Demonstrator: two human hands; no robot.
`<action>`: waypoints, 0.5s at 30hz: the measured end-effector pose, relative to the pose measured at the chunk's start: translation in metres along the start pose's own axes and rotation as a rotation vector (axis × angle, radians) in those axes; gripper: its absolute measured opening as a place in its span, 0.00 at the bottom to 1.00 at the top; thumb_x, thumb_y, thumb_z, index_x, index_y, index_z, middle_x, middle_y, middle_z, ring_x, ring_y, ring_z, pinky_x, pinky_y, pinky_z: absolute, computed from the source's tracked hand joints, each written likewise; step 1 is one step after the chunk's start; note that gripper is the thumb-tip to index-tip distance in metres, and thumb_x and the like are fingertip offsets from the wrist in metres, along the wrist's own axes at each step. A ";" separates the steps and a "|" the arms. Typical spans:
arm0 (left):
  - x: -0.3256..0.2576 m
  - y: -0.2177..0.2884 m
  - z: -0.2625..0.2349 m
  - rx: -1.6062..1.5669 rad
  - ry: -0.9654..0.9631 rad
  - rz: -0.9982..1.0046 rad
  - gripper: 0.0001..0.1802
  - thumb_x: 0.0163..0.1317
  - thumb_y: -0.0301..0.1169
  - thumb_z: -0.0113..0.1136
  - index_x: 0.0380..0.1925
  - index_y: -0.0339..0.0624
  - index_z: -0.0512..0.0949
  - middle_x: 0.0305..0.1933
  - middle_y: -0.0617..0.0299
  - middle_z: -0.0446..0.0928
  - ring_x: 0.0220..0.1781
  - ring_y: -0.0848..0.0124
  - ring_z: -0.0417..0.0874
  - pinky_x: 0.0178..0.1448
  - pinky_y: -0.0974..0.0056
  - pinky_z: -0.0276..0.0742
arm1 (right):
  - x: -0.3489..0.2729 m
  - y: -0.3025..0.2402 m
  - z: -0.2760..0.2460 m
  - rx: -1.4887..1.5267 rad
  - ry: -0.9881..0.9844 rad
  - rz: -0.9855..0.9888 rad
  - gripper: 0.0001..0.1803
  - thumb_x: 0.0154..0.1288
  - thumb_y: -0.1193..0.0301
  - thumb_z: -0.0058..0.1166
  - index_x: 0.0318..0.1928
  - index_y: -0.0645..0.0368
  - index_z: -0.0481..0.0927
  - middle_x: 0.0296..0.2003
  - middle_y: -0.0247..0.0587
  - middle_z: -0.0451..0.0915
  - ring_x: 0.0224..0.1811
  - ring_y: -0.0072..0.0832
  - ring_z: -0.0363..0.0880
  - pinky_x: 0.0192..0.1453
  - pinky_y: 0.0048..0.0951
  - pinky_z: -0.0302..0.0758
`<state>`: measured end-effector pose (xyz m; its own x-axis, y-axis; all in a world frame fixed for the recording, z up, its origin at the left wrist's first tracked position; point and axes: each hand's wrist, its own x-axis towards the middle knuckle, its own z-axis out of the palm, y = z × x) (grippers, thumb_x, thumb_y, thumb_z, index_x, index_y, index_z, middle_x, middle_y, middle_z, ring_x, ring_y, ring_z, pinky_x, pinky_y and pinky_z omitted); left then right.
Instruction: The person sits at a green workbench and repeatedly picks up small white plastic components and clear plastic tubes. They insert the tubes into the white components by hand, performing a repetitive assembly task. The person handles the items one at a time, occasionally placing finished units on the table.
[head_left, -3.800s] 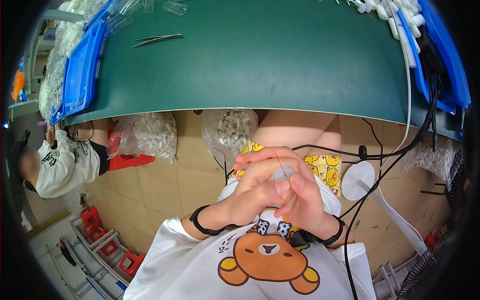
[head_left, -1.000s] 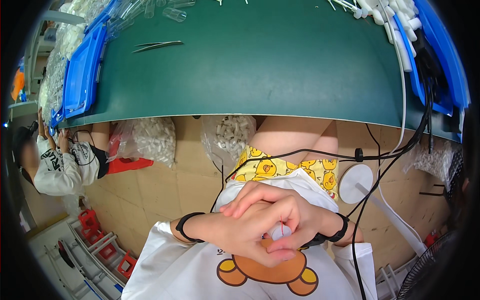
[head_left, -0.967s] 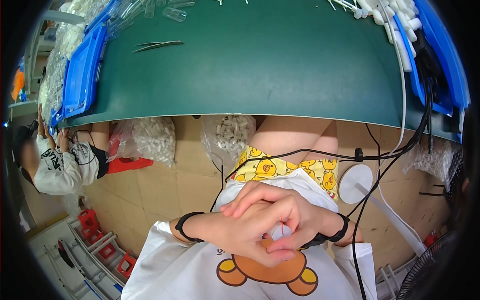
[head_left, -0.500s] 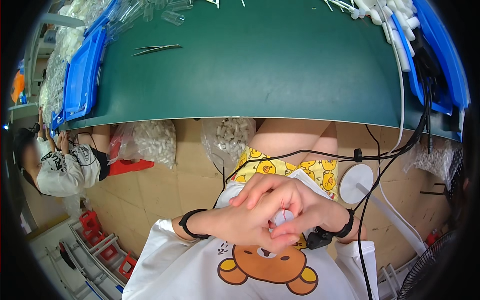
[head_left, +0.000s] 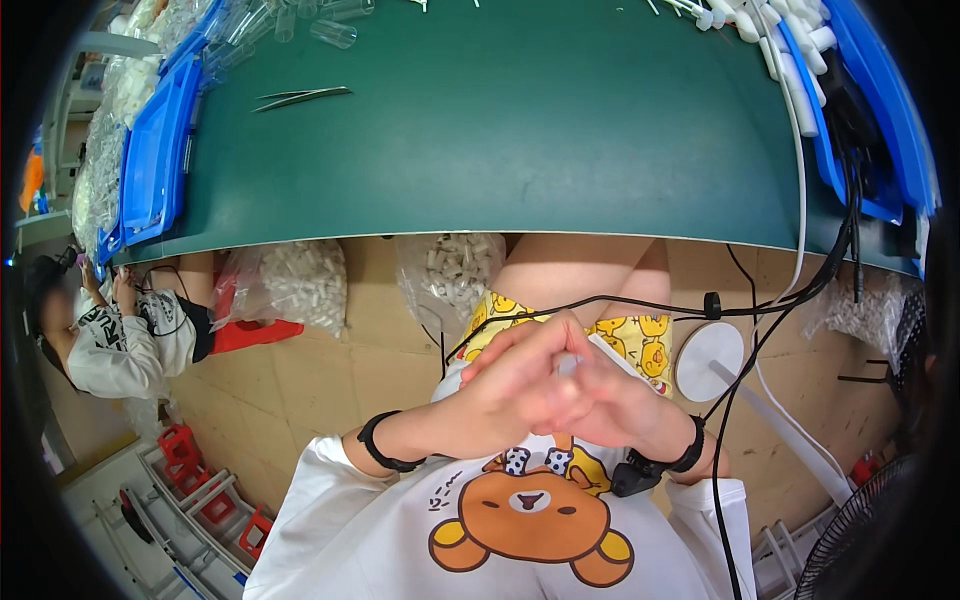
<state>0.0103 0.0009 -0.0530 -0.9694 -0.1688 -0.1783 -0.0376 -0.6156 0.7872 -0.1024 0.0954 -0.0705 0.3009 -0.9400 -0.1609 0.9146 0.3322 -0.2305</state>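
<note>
Over my lap my left hand [head_left: 505, 392] and my right hand [head_left: 625, 405] are pressed together, fingers overlapping and closed. Between them shows the pale end of a small white cylindrical piece [head_left: 567, 364]; the rest of it is hidden by fingers and slightly blurred. Both hands are off the table, nearer to me than its front edge. A pair of metal tweezers [head_left: 301, 97] lies on the green table [head_left: 480, 150], out of reach of my fingers.
Clear plastic tubes [head_left: 333, 34] and a blue tray [head_left: 158, 150] stand at the left; white cylinders [head_left: 797, 85] fill a blue tray at the right. Black cables [head_left: 600, 300] cross before my lap. Bags of white parts [head_left: 460, 265] sit below the table. A co-worker [head_left: 125, 335] sits at far left.
My fingers have closed further over the white piece and lifted slightly. Its round face and the thin red strands on it, visible before, are now mostly covered.
</note>
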 end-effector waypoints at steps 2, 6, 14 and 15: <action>0.004 0.003 -0.004 -0.496 -0.111 -0.059 0.17 0.67 0.46 0.36 0.41 0.44 0.62 0.27 0.64 0.62 0.18 0.78 0.62 0.23 0.73 0.60 | -0.008 0.005 -0.011 0.226 -0.124 -0.027 0.29 0.67 0.52 0.35 0.60 0.58 0.56 0.51 0.46 0.68 0.56 0.35 0.68 0.57 0.38 0.66; 0.006 0.015 0.002 -0.852 -0.091 -0.143 0.21 0.69 0.48 0.25 0.41 0.46 0.64 0.23 0.64 0.61 0.16 0.76 0.60 0.22 0.71 0.60 | -0.005 0.004 -0.002 0.383 -0.046 -0.069 0.36 0.68 0.46 0.19 0.51 0.67 0.67 0.51 0.49 0.69 0.56 0.39 0.68 0.59 0.40 0.64; 0.000 0.014 0.008 -0.792 -0.051 -0.178 0.15 0.70 0.41 0.29 0.42 0.45 0.63 0.24 0.63 0.60 0.19 0.75 0.60 0.23 0.72 0.58 | -0.006 0.007 -0.005 0.275 -0.177 -0.118 0.24 0.71 0.54 0.25 0.58 0.56 0.58 0.50 0.41 0.69 0.54 0.31 0.68 0.57 0.34 0.64; -0.001 0.015 0.009 -0.786 -0.036 -0.184 0.14 0.70 0.40 0.30 0.42 0.45 0.62 0.24 0.63 0.60 0.19 0.75 0.59 0.23 0.72 0.58 | -0.006 0.007 -0.005 0.274 -0.189 -0.120 0.24 0.71 0.54 0.25 0.58 0.56 0.58 0.50 0.41 0.69 0.54 0.31 0.68 0.57 0.33 0.65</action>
<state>0.0090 -0.0008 -0.0358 -0.9720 0.0043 -0.2348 -0.0284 -0.9946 0.0996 -0.0991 0.1042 -0.0757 0.2085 -0.9773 0.0382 0.9772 0.2098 0.0332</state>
